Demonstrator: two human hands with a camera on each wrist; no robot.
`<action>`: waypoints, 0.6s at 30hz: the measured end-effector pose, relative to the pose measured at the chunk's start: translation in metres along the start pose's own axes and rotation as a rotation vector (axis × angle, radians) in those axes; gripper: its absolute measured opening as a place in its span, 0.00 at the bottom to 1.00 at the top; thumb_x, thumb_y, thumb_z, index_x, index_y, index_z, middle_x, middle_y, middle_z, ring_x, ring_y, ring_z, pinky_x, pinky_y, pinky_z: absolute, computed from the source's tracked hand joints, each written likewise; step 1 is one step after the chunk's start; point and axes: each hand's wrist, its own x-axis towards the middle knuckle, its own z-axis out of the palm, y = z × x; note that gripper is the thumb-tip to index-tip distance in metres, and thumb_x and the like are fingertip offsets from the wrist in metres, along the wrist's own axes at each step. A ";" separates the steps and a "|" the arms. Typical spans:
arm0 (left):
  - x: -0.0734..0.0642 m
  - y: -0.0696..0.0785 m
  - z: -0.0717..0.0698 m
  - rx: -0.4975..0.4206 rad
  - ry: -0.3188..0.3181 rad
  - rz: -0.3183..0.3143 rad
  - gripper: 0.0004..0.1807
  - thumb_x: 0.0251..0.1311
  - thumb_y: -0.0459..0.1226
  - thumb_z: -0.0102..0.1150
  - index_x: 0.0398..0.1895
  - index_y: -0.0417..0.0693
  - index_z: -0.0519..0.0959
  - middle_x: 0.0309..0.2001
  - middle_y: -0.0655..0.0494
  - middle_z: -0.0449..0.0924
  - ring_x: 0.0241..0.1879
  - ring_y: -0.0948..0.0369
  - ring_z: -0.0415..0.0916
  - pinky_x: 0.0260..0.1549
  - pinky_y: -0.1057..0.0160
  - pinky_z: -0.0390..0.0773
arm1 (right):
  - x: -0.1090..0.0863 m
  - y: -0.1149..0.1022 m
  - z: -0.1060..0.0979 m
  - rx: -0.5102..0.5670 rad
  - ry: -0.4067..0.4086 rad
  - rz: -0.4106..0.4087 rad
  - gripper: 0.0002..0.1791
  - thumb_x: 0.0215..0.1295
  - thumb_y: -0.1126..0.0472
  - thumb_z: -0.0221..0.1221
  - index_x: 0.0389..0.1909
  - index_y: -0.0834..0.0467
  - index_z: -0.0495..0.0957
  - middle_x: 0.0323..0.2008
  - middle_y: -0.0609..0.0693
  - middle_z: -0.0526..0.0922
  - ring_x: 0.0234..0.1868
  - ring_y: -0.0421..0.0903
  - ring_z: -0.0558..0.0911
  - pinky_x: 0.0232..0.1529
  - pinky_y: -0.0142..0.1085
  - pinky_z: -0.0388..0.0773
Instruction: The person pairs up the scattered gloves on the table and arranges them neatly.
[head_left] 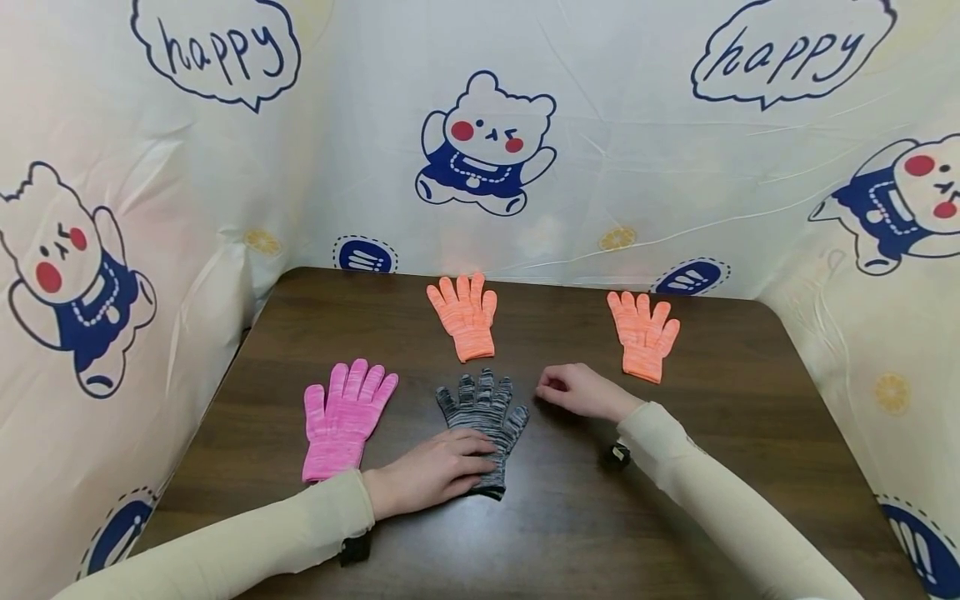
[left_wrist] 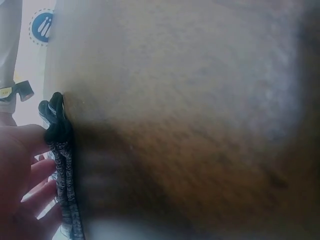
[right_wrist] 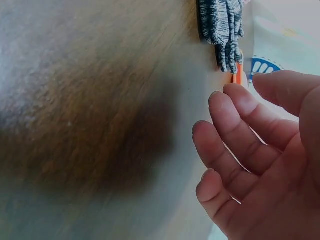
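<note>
A grey-and-black striped knit glove (head_left: pixel 482 410) lies flat on the table, fingers towards the far side. My left hand (head_left: pixel 435 471) rests across its palm and cuff from the left. In the left wrist view the thumb touches the dark folded cuff (left_wrist: pixel 59 127), with the other fingers along the glove's body. Just right of the glove, my right hand (head_left: pixel 581 390) hovers over or rests on the table, which I cannot tell. Its fingers are loosely bent with nothing between them, as the right wrist view of the hand (right_wrist: pixel 265 145) shows.
A pink glove (head_left: pixel 345 421) lies to the left, partly behind the left forearm. Two orange gloves lie farther back, one at the centre (head_left: pixel 467 317) and one at the right (head_left: pixel 642 333). Printed curtains (head_left: pixel 630 183) enclose the brown table (head_left: pixel 585 517) at the back and sides.
</note>
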 end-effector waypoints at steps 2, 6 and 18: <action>-0.001 0.000 -0.001 -0.002 -0.009 -0.003 0.15 0.70 0.38 0.66 0.57 0.49 0.86 0.62 0.52 0.81 0.65 0.54 0.75 0.66 0.55 0.74 | -0.001 0.001 0.000 0.008 0.004 -0.001 0.08 0.77 0.57 0.59 0.42 0.57 0.84 0.29 0.45 0.80 0.30 0.41 0.76 0.34 0.35 0.77; -0.005 0.000 -0.001 -0.007 -0.029 -0.009 0.15 0.70 0.38 0.65 0.57 0.49 0.86 0.62 0.52 0.81 0.66 0.54 0.75 0.66 0.55 0.74 | -0.004 0.005 0.000 0.013 0.009 -0.005 0.07 0.77 0.57 0.59 0.42 0.56 0.83 0.29 0.44 0.80 0.29 0.41 0.76 0.34 0.34 0.77; -0.027 0.000 -0.006 -0.040 -0.018 -0.033 0.15 0.70 0.36 0.65 0.57 0.49 0.86 0.63 0.51 0.81 0.66 0.53 0.75 0.65 0.54 0.75 | -0.005 0.003 0.002 -0.001 0.023 -0.037 0.08 0.77 0.56 0.59 0.41 0.55 0.84 0.28 0.42 0.79 0.28 0.39 0.76 0.32 0.34 0.75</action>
